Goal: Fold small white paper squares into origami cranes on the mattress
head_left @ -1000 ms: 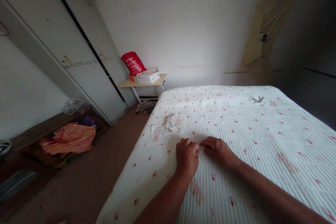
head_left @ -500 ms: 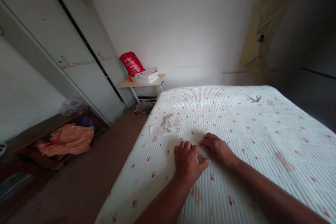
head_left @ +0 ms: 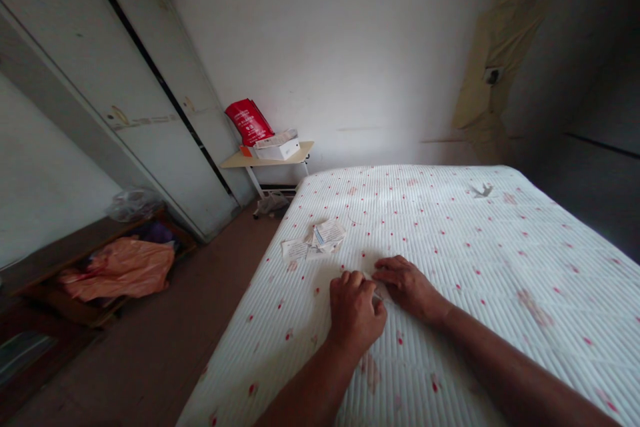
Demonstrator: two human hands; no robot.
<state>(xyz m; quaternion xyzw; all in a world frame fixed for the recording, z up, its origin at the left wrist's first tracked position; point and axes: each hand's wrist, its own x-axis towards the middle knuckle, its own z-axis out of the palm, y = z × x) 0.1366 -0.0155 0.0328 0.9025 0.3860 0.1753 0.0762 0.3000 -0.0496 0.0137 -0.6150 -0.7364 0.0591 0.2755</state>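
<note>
A small piece of paper (head_left: 381, 290) lies on the mattress between my two hands, mostly covered by them. My left hand (head_left: 356, 310) is closed on its left side, thumb and curled fingers at the paper. My right hand (head_left: 407, 285) rests from the right, its fingers pressed together on the paper's upper edge. Just beyond my left hand, several printed paper pieces (head_left: 327, 235) overlap on the white mattress (head_left: 450, 267) with red dots. A grey folded paper shape (head_left: 483, 191) sits at the mattress's far right.
Past the far left corner stands a small table (head_left: 235, 161) with a red bag (head_left: 249, 121) and a white box (head_left: 283, 149). An orange plastic bag (head_left: 123, 268) lies on a low wooden shelf at left, near grey cabinets (head_left: 145, 93).
My left thumb has drawn in toward its fingers, and my right fingers have shifted slightly left over the paper. The whole view has moved a little.
</note>
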